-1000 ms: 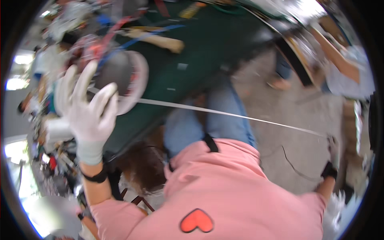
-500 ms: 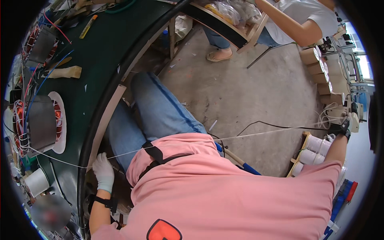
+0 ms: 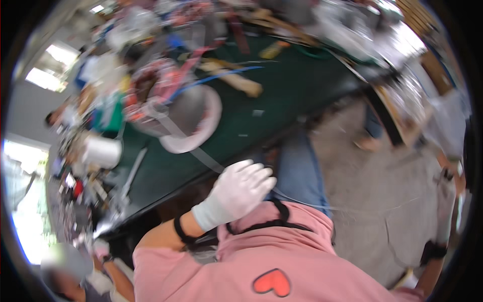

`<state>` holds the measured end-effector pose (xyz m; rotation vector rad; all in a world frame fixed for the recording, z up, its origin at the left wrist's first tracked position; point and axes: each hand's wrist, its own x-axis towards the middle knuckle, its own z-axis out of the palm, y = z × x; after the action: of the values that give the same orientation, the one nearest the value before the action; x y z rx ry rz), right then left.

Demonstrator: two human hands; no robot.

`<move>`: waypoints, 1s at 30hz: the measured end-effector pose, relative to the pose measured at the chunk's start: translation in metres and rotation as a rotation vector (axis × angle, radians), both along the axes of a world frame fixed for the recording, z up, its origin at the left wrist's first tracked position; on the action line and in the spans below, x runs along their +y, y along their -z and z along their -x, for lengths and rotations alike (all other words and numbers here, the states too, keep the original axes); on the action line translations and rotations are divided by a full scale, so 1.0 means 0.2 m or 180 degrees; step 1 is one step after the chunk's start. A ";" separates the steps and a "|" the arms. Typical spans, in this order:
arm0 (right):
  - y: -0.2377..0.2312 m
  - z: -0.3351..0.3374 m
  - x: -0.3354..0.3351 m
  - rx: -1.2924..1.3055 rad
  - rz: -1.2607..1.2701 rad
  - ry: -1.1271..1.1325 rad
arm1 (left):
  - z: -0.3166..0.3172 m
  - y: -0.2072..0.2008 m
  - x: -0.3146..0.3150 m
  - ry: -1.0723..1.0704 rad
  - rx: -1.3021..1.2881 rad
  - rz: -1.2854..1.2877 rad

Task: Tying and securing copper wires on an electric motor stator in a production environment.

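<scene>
1. I'd call this a workshop, one for winding electrical coils by the look of the bench.
2. On the dark green worktable [image 3: 312, 75] sits a grey cylinder [image 3: 191, 108] with reddish windings, a blue wire [image 3: 216, 76] trailing across beside it.
3. Near it stands a white spool [image 3: 102, 152]; a wooden piece [image 3: 239, 83] and a yellow tool [image 3: 274, 49] lie about, somewhat blurred.
4. Clear plastic [image 3: 342, 25] heaps up at the far end.
5. The floor [image 3: 372, 181] is bare and grey, like concrete.
6. A white glove covers the left hand [image 3: 240, 191] at work here, and another person [image 3: 70, 284] sits lower left.
</scene>
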<state>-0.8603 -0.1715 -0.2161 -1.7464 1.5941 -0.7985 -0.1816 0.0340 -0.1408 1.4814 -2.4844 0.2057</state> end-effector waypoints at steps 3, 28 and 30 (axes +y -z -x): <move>-0.30 -1.13 0.32 0.0548 0.0015 -0.1133 | -0.31 -0.13 -0.06 0.0047 0.0449 0.0936; -0.54 -3.30 0.46 -0.1290 -0.0414 -0.3463 | -1.02 -0.47 0.00 -0.0682 -0.0835 0.1016; -0.58 -3.35 0.47 -0.1661 -0.0530 -0.3215 | -1.00 -0.51 -0.03 -0.0720 0.0034 0.1040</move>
<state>-0.1904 -0.0780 -0.1004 -1.7214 0.3161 -0.5053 0.0175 0.0275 -0.0385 1.6057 -2.1409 0.6102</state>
